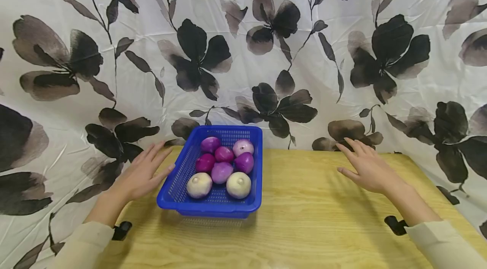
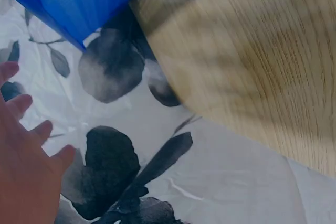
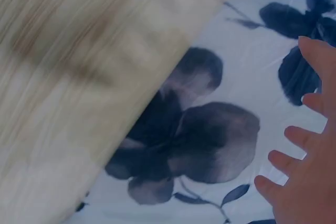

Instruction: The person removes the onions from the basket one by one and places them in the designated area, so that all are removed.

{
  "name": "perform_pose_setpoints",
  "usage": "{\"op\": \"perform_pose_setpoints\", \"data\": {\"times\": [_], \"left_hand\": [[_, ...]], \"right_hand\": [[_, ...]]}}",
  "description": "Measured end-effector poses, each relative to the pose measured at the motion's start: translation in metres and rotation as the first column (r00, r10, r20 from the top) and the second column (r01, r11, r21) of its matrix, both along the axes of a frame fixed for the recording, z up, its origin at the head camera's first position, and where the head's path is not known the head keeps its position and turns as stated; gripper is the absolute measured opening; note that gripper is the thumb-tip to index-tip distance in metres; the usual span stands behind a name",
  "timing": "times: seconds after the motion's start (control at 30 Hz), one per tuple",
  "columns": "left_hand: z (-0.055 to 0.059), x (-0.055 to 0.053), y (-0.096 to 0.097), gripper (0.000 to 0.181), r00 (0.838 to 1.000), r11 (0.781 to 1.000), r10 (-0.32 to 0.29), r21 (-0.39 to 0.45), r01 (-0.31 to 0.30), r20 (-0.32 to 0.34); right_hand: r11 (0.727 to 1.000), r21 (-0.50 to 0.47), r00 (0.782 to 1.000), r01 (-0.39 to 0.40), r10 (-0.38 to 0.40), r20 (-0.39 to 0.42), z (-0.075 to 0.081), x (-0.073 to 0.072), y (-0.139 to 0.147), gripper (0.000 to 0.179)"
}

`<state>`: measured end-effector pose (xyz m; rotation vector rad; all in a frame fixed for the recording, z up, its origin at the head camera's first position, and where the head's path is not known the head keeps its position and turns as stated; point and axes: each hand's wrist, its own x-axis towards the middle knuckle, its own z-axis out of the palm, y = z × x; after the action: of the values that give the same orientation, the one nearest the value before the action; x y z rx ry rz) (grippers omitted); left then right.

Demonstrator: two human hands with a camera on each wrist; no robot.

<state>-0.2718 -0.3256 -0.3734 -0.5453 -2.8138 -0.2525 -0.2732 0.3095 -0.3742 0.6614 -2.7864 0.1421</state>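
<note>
A blue perforated basket (image 1: 171,203) stands on the table, left of its middle. Inside lie several onions: purple ones such as the front middle onion (image 1: 222,172), and two pale ones in the front, the left pale onion (image 1: 199,185) and the right pale onion (image 1: 238,185). My left hand (image 1: 142,171) hovers beside the basket's left side, fingers spread, thumb near the rim, holding nothing. My right hand (image 1: 367,165) is held over the table's right part, well apart from the basket, fingers straight and nothing in it. In the left wrist view, the basket's corner (image 2: 68,3) appears at top left.
The wooden table (image 1: 304,218) reaches back to a hanging white cloth (image 1: 236,74) with dark flower prints. Its back right corner is rounded. A black strap piece shows under each wrist, the left strap (image 1: 121,231) and the right strap (image 1: 395,225).
</note>
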Motion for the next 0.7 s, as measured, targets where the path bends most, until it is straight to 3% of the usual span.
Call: {"op": "perform_pose_setpoints", "data": {"times": [0.17, 0.47, 0.7], "left_hand": [[-0.001, 0.009, 0.007, 0.061, 0.998, 0.996, -0.056, 0.062, 0.057, -0.014], [-0.001, 0.020, 0.016, 0.059, 0.990, 0.976, -0.133, 0.167, 0.139, -0.046], [-0.011, 0.029, 0.025, 0.064, 0.991, 0.967, -0.131, 0.220, 0.126, 0.005]], "right_hand": [[0.995, -0.071, 0.998, -0.069, 0.069, -0.004, 0.002, 0.001, -0.017, 0.067], [0.963, -0.206, 0.984, -0.175, 0.180, 0.002, 0.003, 0.000, -0.053, 0.057], [0.923, -0.306, 0.966, -0.234, 0.256, 0.033, -0.007, 0.001, -0.083, 0.052]]}}
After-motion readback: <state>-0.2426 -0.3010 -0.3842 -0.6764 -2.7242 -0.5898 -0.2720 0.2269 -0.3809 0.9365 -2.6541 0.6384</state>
